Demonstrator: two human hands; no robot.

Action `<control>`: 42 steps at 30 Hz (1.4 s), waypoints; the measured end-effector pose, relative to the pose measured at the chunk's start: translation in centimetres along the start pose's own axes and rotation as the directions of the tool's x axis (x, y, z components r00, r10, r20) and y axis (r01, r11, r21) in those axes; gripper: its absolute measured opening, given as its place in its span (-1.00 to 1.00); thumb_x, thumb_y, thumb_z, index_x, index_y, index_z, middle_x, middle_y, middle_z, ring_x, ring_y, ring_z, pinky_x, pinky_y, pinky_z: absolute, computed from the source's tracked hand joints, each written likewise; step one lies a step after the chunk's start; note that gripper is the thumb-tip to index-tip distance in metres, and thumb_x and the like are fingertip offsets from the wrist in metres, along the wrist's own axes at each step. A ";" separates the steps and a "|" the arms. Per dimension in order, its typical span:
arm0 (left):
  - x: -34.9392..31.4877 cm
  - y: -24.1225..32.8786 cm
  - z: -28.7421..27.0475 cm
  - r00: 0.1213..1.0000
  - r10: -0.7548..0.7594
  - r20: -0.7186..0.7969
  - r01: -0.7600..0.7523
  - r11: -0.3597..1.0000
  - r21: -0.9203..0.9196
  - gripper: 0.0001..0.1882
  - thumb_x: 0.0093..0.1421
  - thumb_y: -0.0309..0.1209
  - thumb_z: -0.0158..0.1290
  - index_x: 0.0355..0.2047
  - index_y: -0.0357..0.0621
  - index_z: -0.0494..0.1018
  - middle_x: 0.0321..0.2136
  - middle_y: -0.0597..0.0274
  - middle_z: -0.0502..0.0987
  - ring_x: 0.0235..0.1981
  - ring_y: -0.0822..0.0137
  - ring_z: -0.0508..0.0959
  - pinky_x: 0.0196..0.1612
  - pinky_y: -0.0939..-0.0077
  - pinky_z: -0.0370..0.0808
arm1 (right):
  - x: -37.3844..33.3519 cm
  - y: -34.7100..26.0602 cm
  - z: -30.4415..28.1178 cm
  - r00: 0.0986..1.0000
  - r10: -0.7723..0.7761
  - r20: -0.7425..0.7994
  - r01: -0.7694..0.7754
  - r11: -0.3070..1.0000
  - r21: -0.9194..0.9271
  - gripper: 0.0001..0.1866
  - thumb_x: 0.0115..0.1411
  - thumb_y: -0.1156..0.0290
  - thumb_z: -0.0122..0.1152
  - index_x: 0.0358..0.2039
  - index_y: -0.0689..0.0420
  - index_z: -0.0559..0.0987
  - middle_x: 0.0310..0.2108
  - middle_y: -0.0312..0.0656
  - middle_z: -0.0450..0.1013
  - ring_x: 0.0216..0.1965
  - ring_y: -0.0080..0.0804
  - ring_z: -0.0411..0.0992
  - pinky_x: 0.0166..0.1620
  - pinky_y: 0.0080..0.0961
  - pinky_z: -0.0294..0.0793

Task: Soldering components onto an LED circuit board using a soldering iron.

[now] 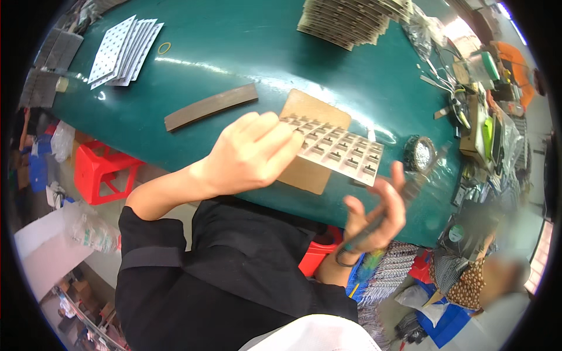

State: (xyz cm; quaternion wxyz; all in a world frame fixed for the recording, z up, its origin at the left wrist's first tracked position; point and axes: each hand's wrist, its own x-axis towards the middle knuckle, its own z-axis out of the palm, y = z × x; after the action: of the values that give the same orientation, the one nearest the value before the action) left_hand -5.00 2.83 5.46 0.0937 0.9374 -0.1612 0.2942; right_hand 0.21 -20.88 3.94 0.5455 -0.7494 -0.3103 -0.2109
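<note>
My left hand [257, 153] is closed, its fingers pinching the left end of a pale panel [339, 149] set with rows of small dark pieces. The panel slants over a brown cardboard piece [307, 176] on the green table. Right of the panel, my right hand [379, 217] holds a dark pen-shaped tool [413, 186] across its palm, with thumb and some fingers raised. Motion smears that tool, so its exact kind is unclear; a dark cord loops by the wrist. Its far end points up and right, past a round dark-rimmed holder [420, 153] with shiny silver stuff inside.
A curved brown strip [211, 107] lies left of the cardboard. White dotted sheets [123, 52] fan out at the far left near a yellow rubber band [164, 48]. Stacked panels [351, 23] stand at the back. Tools and boxes crowd the right edge; a red stool [105, 169] stands left.
</note>
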 end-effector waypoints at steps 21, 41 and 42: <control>-5.0 -3.0 -1.3 0.964 -0.264 -0.018 0.233 0.880 -0.414 -0.48 -0.08 -0.21 0.25 -0.14 -0.28 0.55 -0.28 0.10 0.52 -0.33 0.20 0.44 -0.26 0.39 0.39 | -3.3 3.1 0.5 0.967 0.236 -0.096 -0.237 0.971 -0.003 -0.70 0.23 0.38 0.32 -0.14 0.25 0.44 -0.13 0.12 0.52 -0.06 -0.21 0.49 0.04 -0.34 0.46; -5.7 -2.8 4.0 0.941 -0.297 0.164 0.339 0.847 -0.410 -0.67 -0.08 -0.46 0.28 -0.23 -0.06 0.58 -0.33 0.31 0.52 -0.30 0.25 0.46 -0.19 0.38 0.35 | -4.0 3.0 0.2 0.958 0.277 -0.070 -0.273 0.960 0.059 -0.72 0.27 0.38 0.26 -0.12 0.22 0.41 -0.08 0.14 0.49 0.00 -0.14 0.46 0.11 -0.21 0.40; -5.7 -2.8 4.1 0.942 -0.297 0.158 0.336 0.848 -0.410 -0.67 -0.08 -0.46 0.28 -0.23 -0.06 0.58 -0.33 0.31 0.52 -0.30 0.25 0.46 -0.19 0.38 0.35 | -4.2 3.1 0.1 0.958 0.277 -0.071 -0.273 0.960 0.057 -0.72 0.27 0.38 0.26 -0.12 0.22 0.41 -0.08 0.14 0.49 0.00 -0.14 0.46 0.11 -0.21 0.40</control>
State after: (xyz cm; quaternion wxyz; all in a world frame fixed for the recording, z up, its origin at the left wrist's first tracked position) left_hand -6.31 5.78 -1.38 0.3387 0.9189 -0.0695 0.1899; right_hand -0.65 -22.46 -0.93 0.5985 -0.7636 -0.1861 -0.1551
